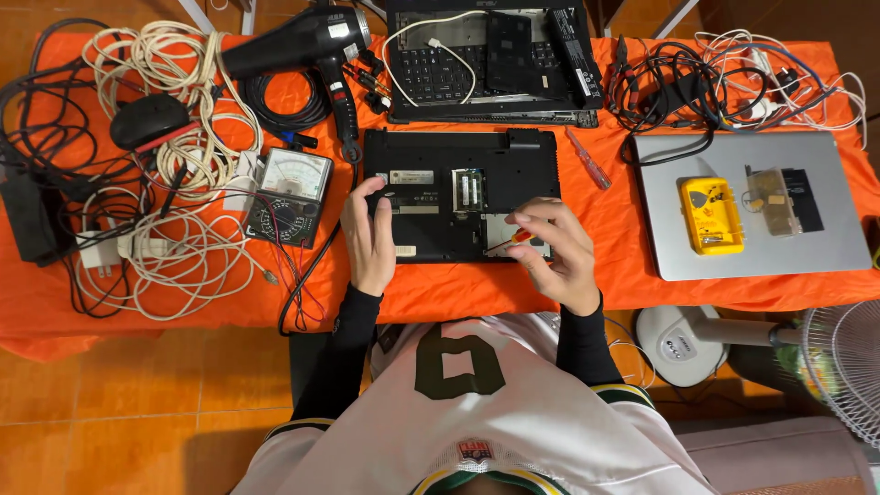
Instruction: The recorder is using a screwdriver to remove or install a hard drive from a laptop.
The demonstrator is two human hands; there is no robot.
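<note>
We find the black laptop (458,192) lying bottom side up at the middle of the orange cloth (458,293), directly in front of the person. An open hatch in its base exposes memory modules (469,190).

The left hand (368,240) lies flat on the laptop's left part, fingers spread and relaxed, gripping nothing. The right hand (555,252) sits at the laptop's lower right corner, fingers pinched around a small screwdriver (515,238) with a red and yellow handle. We cannot tell exactly where its tip meets the base.

Left of the laptop lies a multimeter (291,196), just beside a heap of white cables (179,156). A black hair dryer (307,46) lies above it. A second, dismantled laptop (490,64) sits behind the first. A red screwdriver (588,158) lies just right of the black laptop. Farther right, a silver laptop (747,243) carries a yellow case (710,215) and a clear box (770,202). A fan (839,348) stands at lower right.
</note>
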